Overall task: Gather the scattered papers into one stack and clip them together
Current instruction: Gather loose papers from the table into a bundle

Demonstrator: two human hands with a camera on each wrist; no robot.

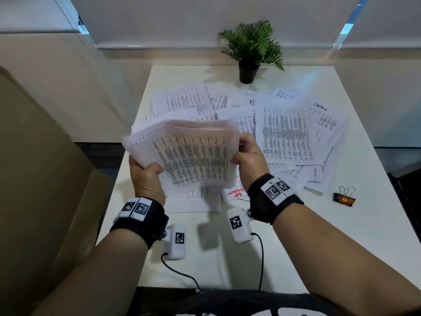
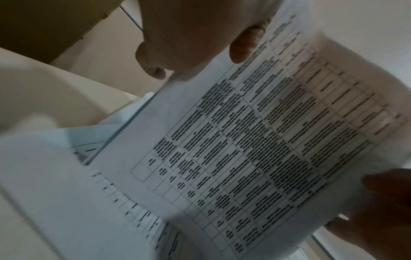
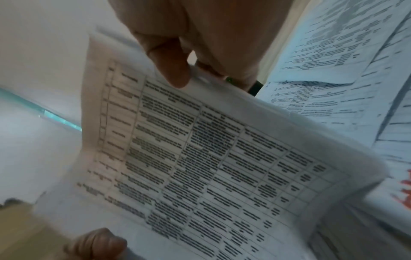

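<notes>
I hold a bundle of printed sheets (image 1: pixel 191 156) up above the white table (image 1: pixel 355 236). My left hand (image 1: pixel 148 176) grips the bundle's left edge, thumb on top. My right hand (image 1: pixel 249 153) grips its right edge, thumb on the printed face (image 3: pixel 222 158). The left wrist view shows the same bundle (image 2: pixel 255 140), bowed and blurred. More loose printed papers (image 1: pixel 284 131) lie scattered over the table's far half. A black and orange binder clip (image 1: pixel 344 198) lies on the table to the right of my right wrist, apart from both hands.
A potted fern (image 1: pixel 249 51) stands at the table's far edge. Brown cardboard boxes (image 1: pixel 41 179) rise along the left side. A sheet with red handwriting (image 1: pixel 234 192) lies under the lifted bundle. Cables run from the wrist cameras toward me.
</notes>
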